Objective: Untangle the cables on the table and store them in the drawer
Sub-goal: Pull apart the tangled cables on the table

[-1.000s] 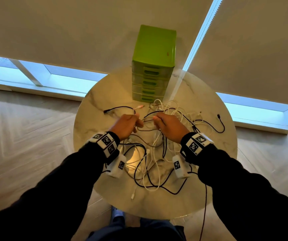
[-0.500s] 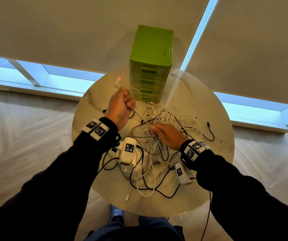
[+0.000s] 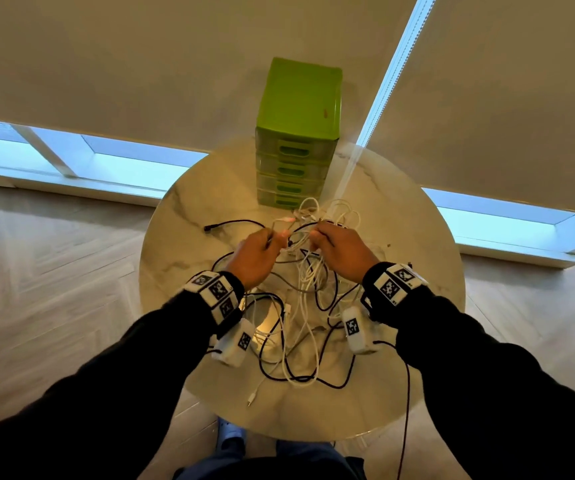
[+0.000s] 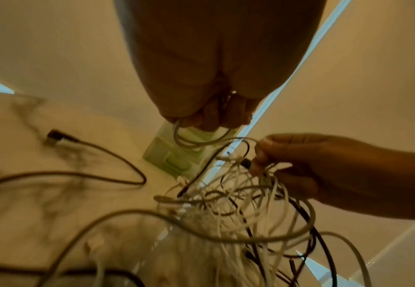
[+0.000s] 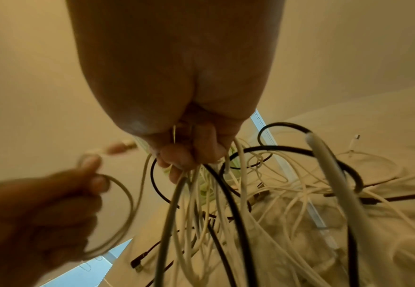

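Observation:
A tangle of white, grey and black cables (image 3: 308, 299) lies in the middle of the round marble table (image 3: 417, 271). My left hand (image 3: 258, 252) grips a loop of grey cable (image 4: 196, 143) with a pink-tipped plug (image 5: 118, 147) beside it. My right hand (image 3: 341, 249) holds a bunch of white and black cables (image 5: 209, 186) lifted above the table. Both hands hover close together just in front of the green drawer unit (image 3: 298, 133), whose drawers are all closed.
A black cable end (image 3: 210, 227) lies loose on the table to the left. A white plug (image 3: 251, 398) trails near the table's front edge. Blinds and a low window strip are behind the table. Wooden floor surrounds it.
My left hand, raised high with the pink-tipped cable half a second ago, has come back down beside the right hand. The right hand has lifted its bunch slightly and moved toward the drawers.

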`<state>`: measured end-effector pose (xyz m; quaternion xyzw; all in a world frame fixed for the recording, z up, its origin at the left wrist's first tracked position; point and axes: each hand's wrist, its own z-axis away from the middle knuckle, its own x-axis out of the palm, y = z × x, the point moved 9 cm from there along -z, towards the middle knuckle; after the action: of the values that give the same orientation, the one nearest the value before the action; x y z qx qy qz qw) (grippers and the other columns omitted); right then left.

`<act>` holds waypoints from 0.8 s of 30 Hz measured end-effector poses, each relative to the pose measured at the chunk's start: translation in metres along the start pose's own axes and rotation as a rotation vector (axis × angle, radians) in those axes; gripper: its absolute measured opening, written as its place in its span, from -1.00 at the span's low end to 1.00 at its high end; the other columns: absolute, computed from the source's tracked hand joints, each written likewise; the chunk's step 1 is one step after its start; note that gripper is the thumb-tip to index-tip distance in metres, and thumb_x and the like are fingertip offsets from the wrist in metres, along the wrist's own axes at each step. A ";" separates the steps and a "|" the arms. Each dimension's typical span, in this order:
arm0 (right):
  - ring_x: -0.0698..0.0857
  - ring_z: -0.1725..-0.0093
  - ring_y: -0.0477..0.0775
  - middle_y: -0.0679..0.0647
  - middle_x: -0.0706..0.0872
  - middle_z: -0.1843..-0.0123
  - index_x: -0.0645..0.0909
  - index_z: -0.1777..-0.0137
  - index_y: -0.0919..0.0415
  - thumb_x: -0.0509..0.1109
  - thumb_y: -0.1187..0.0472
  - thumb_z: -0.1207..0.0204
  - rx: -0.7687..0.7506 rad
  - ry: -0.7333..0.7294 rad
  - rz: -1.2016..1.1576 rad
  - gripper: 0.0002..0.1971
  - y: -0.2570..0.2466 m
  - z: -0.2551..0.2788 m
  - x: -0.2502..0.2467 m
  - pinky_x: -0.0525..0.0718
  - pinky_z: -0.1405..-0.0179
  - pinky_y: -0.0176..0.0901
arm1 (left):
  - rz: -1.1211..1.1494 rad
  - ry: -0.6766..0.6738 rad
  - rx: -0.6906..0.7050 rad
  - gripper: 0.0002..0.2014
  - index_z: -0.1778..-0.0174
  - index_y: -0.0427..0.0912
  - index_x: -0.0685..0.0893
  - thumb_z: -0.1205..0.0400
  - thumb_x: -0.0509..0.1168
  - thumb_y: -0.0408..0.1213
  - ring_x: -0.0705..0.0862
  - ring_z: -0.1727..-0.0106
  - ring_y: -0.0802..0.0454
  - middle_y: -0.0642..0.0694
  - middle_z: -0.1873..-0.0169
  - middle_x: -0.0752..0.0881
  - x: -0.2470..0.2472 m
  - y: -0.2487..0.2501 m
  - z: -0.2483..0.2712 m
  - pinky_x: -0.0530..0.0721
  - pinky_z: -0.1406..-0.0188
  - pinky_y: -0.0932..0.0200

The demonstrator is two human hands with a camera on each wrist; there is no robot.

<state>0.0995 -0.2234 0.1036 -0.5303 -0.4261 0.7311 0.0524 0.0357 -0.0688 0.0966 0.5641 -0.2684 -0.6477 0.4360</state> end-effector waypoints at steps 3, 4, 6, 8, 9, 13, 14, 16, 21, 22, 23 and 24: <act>0.56 0.18 0.00 -0.04 0.62 0.18 0.58 0.10 0.11 0.19 0.15 -0.77 -0.082 0.005 0.014 -0.78 -0.013 0.004 0.003 0.36 0.16 -0.22 | 0.013 -0.034 -0.111 -0.55 0.20 0.04 0.75 -0.73 0.13 0.24 0.73 0.15 -0.10 -0.10 0.25 0.78 0.014 -0.009 -0.001 0.72 -0.06 -0.14; 0.52 0.19 -0.01 -0.06 0.59 0.19 0.56 0.10 0.09 0.19 0.16 -0.77 -0.113 0.019 0.012 -0.79 -0.017 0.005 0.004 0.33 0.18 -0.23 | 0.044 -0.039 -0.136 -0.53 0.20 0.02 0.78 -0.73 0.13 0.24 0.72 0.16 -0.06 -0.08 0.25 0.78 0.016 -0.007 -0.001 0.69 -0.06 -0.08; 0.46 0.21 -0.07 -0.09 0.56 0.19 0.55 0.10 0.05 0.21 0.17 -0.76 -0.160 0.038 -0.002 -0.81 -0.024 0.005 0.007 0.28 0.20 -0.26 | 0.139 -0.033 -0.189 -0.49 0.18 -0.01 0.82 -0.71 0.14 0.26 0.72 0.18 0.02 -0.03 0.25 0.79 0.019 -0.003 -0.003 0.66 -0.04 0.02; 0.47 0.15 -0.16 -0.14 0.60 0.10 0.64 0.00 0.11 0.22 0.18 -0.76 -0.196 0.032 -0.009 -0.82 -0.030 0.006 0.011 0.32 0.19 -0.33 | 0.223 -0.027 -0.257 -0.49 0.26 -0.08 0.79 -0.70 0.19 0.24 0.67 0.28 0.05 0.01 0.35 0.76 0.021 -0.001 -0.006 0.61 0.13 0.09; 0.48 0.11 -0.21 -0.17 0.61 0.05 0.68 -0.09 0.13 0.22 0.18 -0.76 -0.209 0.030 -0.008 -0.81 -0.032 0.006 0.013 0.35 0.15 -0.45 | 0.259 -0.023 -0.280 -0.52 0.35 -0.09 0.74 -0.70 0.24 0.19 0.61 0.35 0.05 0.05 0.45 0.71 0.023 -0.001 -0.008 0.56 0.22 0.11; 0.56 0.13 -0.11 -0.02 0.71 0.07 0.68 -0.07 0.20 0.28 0.17 -0.73 -0.171 -0.033 0.012 -0.83 -0.034 0.003 0.017 0.42 0.16 -0.34 | 0.215 -0.002 -0.271 -0.64 0.23 -0.11 0.65 -0.62 0.18 0.11 0.70 0.03 -0.22 -0.19 0.19 0.75 0.021 0.000 -0.016 0.65 -0.07 -0.13; 0.58 0.13 -0.04 0.04 0.72 0.08 0.67 -0.05 0.21 0.30 0.15 -0.72 -0.134 -0.058 0.045 -0.84 -0.030 0.003 0.018 0.43 0.16 -0.24 | 0.155 0.012 -0.265 -0.64 0.15 -0.15 0.62 -0.67 0.14 0.08 0.67 -0.06 -0.30 -0.26 0.11 0.71 0.017 0.003 -0.016 0.59 -0.08 -0.14; 0.61 0.11 0.02 0.07 0.73 0.05 0.65 -0.03 0.18 0.34 0.14 -0.68 -0.079 -0.067 0.113 -0.88 -0.023 0.001 0.018 0.48 0.13 -0.15 | 0.053 0.035 -0.212 -0.64 0.06 -0.24 0.57 -0.79 0.07 -0.02 0.61 -0.06 -0.34 -0.29 0.10 0.63 0.012 0.010 -0.016 0.48 0.01 -0.11; 0.67 0.06 0.04 -0.05 0.73 0.07 0.64 0.01 0.05 0.35 0.14 -0.63 -0.079 -0.076 0.191 -0.96 -0.010 -0.003 0.018 0.62 0.09 -0.05 | -0.007 0.071 -0.080 -0.63 0.06 -0.27 0.49 -0.82 0.04 -0.03 0.55 0.12 -0.35 -0.24 0.28 0.61 -0.002 0.019 -0.011 0.42 0.16 -0.07; 0.67 0.05 0.01 -0.07 0.73 0.05 0.65 -0.01 0.02 0.35 0.15 -0.63 -0.070 -0.084 0.189 -0.94 -0.006 -0.004 0.018 0.65 0.06 -0.03 | -0.004 0.082 -0.065 -0.63 0.08 -0.27 0.48 -0.82 0.05 -0.02 0.54 0.15 -0.34 -0.22 0.31 0.59 -0.006 0.018 -0.010 0.42 0.18 -0.07; 0.68 0.03 -0.02 -0.10 0.75 0.02 0.67 -0.03 0.00 0.35 0.15 -0.62 -0.058 -0.087 0.173 -0.92 -0.002 -0.005 0.017 0.67 0.04 -0.02 | 0.000 0.095 -0.049 -0.63 0.10 -0.26 0.48 -0.82 0.05 -0.02 0.52 0.19 -0.31 -0.20 0.35 0.56 -0.012 0.019 -0.008 0.41 0.21 -0.08; 0.69 0.01 -0.04 -0.11 0.76 -0.01 0.69 -0.06 -0.02 0.35 0.14 -0.61 -0.037 -0.090 0.152 -0.89 0.002 -0.006 0.016 0.68 0.00 -0.02 | 0.004 0.113 -0.040 -0.63 0.12 -0.25 0.47 -0.82 0.04 -0.02 0.49 0.24 -0.26 -0.16 0.38 0.53 -0.019 0.018 -0.007 0.40 0.24 -0.07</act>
<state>0.0982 -0.2135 0.0901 -0.5289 -0.3998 0.7479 -0.0323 0.0465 -0.0602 0.1199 0.5904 -0.2313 -0.6194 0.4629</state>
